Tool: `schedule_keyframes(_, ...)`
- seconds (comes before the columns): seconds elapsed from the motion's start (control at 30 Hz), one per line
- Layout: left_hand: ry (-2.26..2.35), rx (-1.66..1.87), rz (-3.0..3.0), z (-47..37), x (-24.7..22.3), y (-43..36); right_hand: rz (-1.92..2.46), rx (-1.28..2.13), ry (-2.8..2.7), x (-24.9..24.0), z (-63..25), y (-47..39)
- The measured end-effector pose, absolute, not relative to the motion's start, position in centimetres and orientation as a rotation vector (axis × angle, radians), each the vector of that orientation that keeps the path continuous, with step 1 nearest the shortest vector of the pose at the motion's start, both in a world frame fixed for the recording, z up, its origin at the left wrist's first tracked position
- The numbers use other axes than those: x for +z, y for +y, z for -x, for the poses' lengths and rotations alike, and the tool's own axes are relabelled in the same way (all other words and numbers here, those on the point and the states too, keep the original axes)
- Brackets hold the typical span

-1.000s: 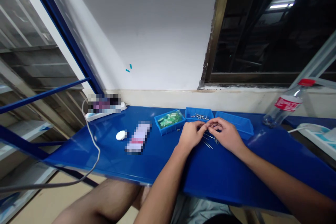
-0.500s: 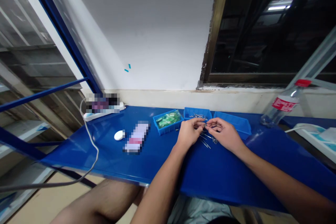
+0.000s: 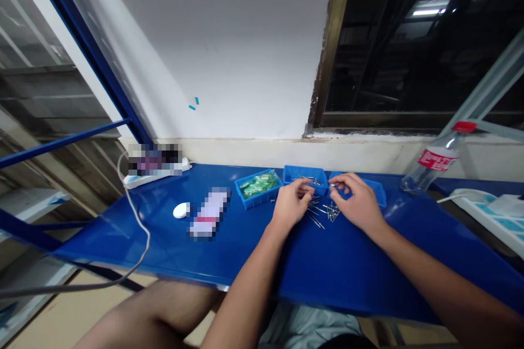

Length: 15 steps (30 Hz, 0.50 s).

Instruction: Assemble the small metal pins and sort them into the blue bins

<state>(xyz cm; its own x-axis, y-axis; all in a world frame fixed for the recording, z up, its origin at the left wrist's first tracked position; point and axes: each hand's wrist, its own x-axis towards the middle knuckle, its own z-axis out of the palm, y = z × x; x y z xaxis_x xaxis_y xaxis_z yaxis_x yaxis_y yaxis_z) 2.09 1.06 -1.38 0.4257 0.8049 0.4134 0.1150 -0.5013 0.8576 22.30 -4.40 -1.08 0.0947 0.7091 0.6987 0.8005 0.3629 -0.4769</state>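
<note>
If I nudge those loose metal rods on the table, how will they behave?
The rods look thin and straight, so they're probably stiff rather than floppy. Their shiny metal surfaces could make them slide easily on the smooth-looking blue table. Several lie close together, some apparently crossing, so pushing one may well shift its neighbours.

Pale speck at right hand's [image 3: 355, 202] fingertips: too small to identify, or say whether held. Same hand hides part of right-hand blue bin [image 3: 380, 194]. Left hand's [image 3: 291, 204] curled fingers screen their grip. Flat object [image 3: 209, 212] on table pixelated. Grey cable [image 3: 143, 253] leaves left edge; right power strip [image 3: 487, 207] cut off rightward.
</note>
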Motion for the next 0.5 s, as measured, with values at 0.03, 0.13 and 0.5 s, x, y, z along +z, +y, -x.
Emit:
schedule_keyframes(0.03,0.808,1.091,-2.008,-1.9,-1.2,0.9,1.413,-0.202,-1.650,-1.1,-22.8,-4.2)
schedule_keyframes(0.13,0.743,0.952,-2.385,-1.6,-0.8,0.2,1.560,-0.376,-1.756,-1.6,-24.0,-3.9)
schedule_keyframes(0.5,0.412,0.568,-2.950,-5.3,-2.7,-1.0,1.636,-0.422,-1.773,-1.6,-23.3,-4.3)
